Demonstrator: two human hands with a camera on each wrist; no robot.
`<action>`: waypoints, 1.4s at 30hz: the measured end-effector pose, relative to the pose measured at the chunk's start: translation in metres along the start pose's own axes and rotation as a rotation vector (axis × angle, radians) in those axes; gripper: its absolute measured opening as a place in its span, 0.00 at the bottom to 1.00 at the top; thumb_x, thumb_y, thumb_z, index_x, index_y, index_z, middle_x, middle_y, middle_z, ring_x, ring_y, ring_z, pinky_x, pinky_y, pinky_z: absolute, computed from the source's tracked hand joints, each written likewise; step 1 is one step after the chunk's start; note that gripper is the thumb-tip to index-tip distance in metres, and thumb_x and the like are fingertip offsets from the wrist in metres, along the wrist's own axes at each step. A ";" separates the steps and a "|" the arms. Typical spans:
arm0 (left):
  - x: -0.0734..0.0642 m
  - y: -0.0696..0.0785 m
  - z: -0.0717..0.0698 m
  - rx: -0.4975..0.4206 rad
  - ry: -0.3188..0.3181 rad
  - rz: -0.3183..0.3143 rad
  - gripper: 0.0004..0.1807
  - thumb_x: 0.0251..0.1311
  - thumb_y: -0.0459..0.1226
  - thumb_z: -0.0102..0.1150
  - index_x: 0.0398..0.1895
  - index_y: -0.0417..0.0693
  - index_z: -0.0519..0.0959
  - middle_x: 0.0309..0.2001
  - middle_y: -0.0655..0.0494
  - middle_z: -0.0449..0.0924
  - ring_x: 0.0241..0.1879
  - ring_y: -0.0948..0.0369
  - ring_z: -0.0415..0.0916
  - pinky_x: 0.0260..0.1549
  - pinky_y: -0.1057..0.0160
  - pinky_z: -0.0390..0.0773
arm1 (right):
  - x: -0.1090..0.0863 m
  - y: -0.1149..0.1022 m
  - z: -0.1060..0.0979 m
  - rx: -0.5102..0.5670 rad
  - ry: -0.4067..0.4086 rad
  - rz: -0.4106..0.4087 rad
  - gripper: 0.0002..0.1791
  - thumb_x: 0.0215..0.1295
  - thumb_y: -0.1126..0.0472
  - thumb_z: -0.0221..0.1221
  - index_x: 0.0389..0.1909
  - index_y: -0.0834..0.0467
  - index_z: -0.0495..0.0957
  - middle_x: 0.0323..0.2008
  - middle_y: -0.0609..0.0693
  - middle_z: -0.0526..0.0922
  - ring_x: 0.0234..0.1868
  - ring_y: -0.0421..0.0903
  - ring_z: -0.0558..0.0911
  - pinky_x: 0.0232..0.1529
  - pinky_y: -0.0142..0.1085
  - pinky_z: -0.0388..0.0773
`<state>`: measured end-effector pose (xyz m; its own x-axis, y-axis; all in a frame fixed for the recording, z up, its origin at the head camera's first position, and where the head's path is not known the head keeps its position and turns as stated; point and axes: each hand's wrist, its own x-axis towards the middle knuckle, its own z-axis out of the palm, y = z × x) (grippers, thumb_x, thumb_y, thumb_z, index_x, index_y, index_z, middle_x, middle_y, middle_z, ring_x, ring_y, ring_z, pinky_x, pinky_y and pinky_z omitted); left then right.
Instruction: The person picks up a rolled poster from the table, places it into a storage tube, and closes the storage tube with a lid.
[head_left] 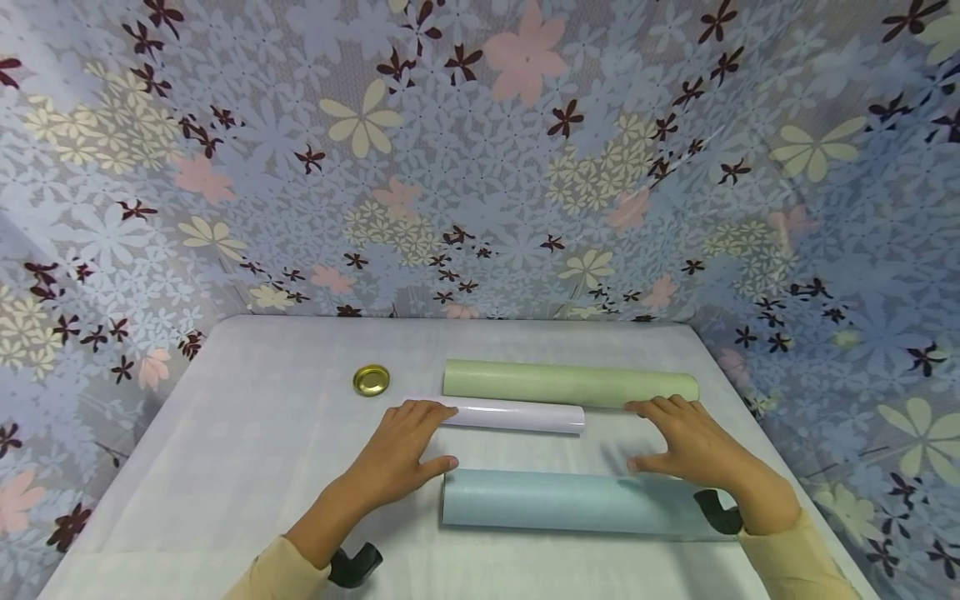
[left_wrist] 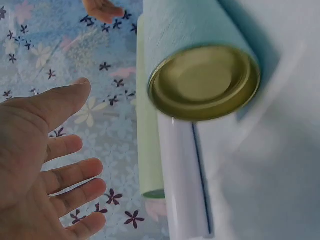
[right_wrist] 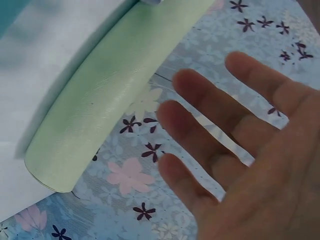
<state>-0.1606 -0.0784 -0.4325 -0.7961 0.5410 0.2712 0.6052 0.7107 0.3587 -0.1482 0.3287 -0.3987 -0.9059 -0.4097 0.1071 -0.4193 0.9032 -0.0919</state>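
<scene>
Nearest, pale yellow fabric sleeves (head_left: 281, 575) cover both forearms, with a curved black fitting (head_left: 356, 568) at the left wrist and a similar one at the right. A light blue, long cylindrical tube (head_left: 555, 502) lies on its side on the white-covered table (head_left: 187, 467); its left end bears a gold-coloured round metal cap (left_wrist: 205, 82).

The left hand (head_left: 401, 454) is raised beside that end, fingers extended and thumb held apart from them; the left wrist view shows a gap between hand and tubes. The right hand (head_left: 693, 446) is over the blue tube's right part, fingers and thumb likewise apart, with a gap to the green tube in its wrist view.

Beyond the blue tube lies a glossy white, slimmer roll (head_left: 517, 416), its left end behind the left fingers. Farther back, a pale green cylindrical tube (head_left: 555, 383) lies roughly parallel. To its left sits a small round gold-coloured metal lid (head_left: 371, 381). Blue-grey floral fabric (head_left: 450, 167) hangs behind.
</scene>
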 end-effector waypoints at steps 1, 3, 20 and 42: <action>0.002 -0.002 -0.001 0.005 0.003 -0.001 0.35 0.53 0.53 0.64 0.63 0.52 0.67 0.57 0.55 0.72 0.59 0.54 0.67 0.57 0.50 0.67 | 0.003 0.002 0.000 -0.008 0.012 -0.003 0.43 0.44 0.35 0.67 0.59 0.53 0.71 0.48 0.51 0.79 0.49 0.54 0.76 0.47 0.56 0.70; 0.006 -0.006 -0.003 0.013 0.008 -0.005 0.35 0.53 0.52 0.64 0.63 0.52 0.68 0.57 0.54 0.73 0.59 0.54 0.67 0.56 0.50 0.68 | 0.008 0.005 0.002 -0.021 0.027 -0.001 0.43 0.44 0.37 0.68 0.60 0.54 0.70 0.50 0.54 0.78 0.51 0.57 0.75 0.49 0.59 0.68; 0.032 -0.027 -0.002 0.124 -0.011 -0.005 0.33 0.53 0.46 0.67 0.62 0.49 0.69 0.57 0.51 0.73 0.58 0.53 0.69 0.58 0.51 0.69 | 0.046 0.037 0.011 -0.053 0.006 0.093 0.50 0.47 0.40 0.68 0.68 0.55 0.59 0.58 0.62 0.69 0.56 0.66 0.66 0.49 0.60 0.64; 0.047 -0.035 0.037 0.348 -0.083 -0.001 0.30 0.54 0.44 0.67 0.60 0.51 0.69 0.55 0.45 0.72 0.56 0.49 0.70 0.54 0.49 0.72 | 0.076 0.057 0.037 -0.035 -0.067 0.117 0.48 0.47 0.42 0.69 0.67 0.56 0.61 0.59 0.65 0.69 0.56 0.68 0.67 0.50 0.64 0.62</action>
<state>-0.2188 -0.0613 -0.4654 -0.8026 0.5647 0.1922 0.5798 0.8142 0.0292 -0.2429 0.3439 -0.4326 -0.9510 -0.3077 0.0310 -0.3092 0.9487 -0.0656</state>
